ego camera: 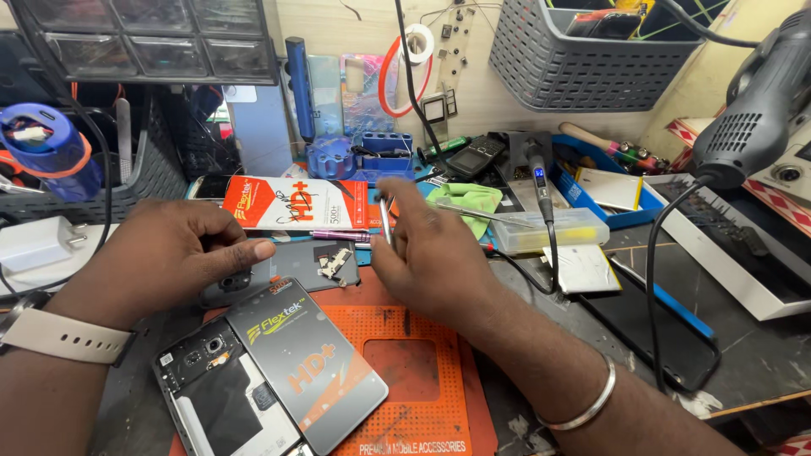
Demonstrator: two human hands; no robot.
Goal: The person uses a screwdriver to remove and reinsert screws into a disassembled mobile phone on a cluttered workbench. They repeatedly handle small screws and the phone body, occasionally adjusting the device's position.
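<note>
1. The left hand point(173, 253) rested on the table point(760, 355), its fingers point(253, 251) curled together and pressing the edge of a dark phone back cover point(296, 263).
2. The right hand point(431, 253) held metal tweezers point(385, 221) upright, fingers pinched on them, just right of the cover.
3. A small pale part point(335, 262) lay on the cover, between both hands.
4. An opened phone point(215, 393) and a grey screen-protector pack point(308, 359) lay on the orange mat point(422, 363), near the left wrist.
</note>
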